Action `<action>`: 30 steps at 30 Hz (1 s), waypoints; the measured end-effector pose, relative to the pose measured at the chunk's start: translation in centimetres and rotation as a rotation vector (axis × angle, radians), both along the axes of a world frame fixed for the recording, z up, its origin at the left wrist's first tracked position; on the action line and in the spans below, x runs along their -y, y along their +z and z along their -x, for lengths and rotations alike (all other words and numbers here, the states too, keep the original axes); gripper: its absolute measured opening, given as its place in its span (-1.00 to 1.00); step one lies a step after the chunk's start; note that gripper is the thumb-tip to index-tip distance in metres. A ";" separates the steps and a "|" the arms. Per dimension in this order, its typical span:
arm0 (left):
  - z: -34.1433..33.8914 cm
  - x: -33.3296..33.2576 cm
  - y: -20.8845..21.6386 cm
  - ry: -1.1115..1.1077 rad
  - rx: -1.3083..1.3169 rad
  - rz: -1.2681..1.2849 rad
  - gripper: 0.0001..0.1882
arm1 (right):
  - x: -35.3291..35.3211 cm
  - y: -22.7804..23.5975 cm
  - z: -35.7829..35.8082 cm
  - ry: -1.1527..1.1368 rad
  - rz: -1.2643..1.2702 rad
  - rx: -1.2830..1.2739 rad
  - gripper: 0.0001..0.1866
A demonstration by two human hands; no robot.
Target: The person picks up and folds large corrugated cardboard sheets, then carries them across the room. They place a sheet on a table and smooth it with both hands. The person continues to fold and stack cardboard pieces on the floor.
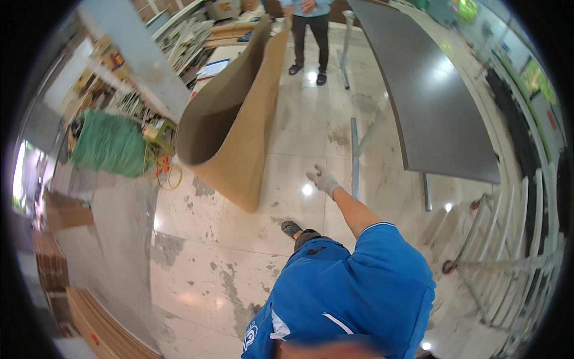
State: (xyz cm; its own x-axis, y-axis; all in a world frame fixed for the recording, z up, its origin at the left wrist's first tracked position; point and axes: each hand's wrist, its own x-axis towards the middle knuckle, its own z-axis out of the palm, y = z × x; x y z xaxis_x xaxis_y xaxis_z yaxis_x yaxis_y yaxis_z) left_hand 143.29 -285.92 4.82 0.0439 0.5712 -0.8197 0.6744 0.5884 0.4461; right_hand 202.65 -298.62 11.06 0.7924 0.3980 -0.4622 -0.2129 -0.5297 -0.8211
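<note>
Pale, glossy tiles cover the floor (293,122), stained with grey patches and mirroring bright spots of light; a duller grey strip (122,239) runs along the left. A pale blue pillar (134,57) stands at upper left, near a heap of scrap strips (182,51) and a green-wrapped bundle (110,146). Daylight glares through a window (25,173) at far left. Brown boards (101,323) lie at lower left; a wheeled metal rack (508,263) stands at right.
</note>
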 end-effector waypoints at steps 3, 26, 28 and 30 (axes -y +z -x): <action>-9.6 -5.2 3.7 -0.346 -0.048 -0.253 -0.31 | -4.3 3.9 -1.6 -0.051 -0.236 0.173 -0.28; -41.2 -40.4 21.9 -0.965 -0.212 -1.699 -0.52 | 4.7 8.8 -7.1 -0.232 0.269 0.499 -0.44; -40.8 -42.4 21.8 -0.959 -0.231 -1.712 -0.49 | 11.8 10.1 -7.1 -0.379 0.498 0.518 -0.51; -40.6 -43.5 21.6 -0.923 -0.229 -1.723 -0.43 | 16.8 12.2 -6.6 -0.475 0.515 0.572 -0.47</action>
State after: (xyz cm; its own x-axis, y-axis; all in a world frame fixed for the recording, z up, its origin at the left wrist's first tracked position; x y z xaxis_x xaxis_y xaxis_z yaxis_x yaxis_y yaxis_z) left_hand 183.93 -242.39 26.42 0.7364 0.5010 0.4548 0.5875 -0.8068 -0.0624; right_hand 209.28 -315.45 23.22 0.9840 -0.1767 0.0223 -0.1350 -0.8216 -0.5538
